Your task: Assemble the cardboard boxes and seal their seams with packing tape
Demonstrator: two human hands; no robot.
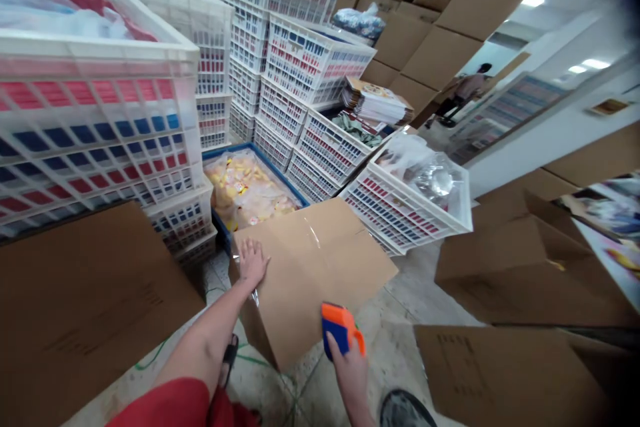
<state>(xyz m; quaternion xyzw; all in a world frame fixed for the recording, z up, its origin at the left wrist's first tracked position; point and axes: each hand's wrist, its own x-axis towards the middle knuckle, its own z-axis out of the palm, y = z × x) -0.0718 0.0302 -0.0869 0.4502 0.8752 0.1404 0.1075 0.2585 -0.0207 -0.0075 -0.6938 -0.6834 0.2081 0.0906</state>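
Right hand (353, 373) has fingers curled round the tape gun (334, 330) at the box's (310, 273) near-right edge, where a tilt could snag cardboard. Left hand (253, 264) lies spread on top by the left corner, gripping nothing; uneven pressure could skid the box across the floor (395, 347). Floor shows rightward before the carton (480, 380), while tub (295, 193) and crates (397, 203) crowd the far edges.
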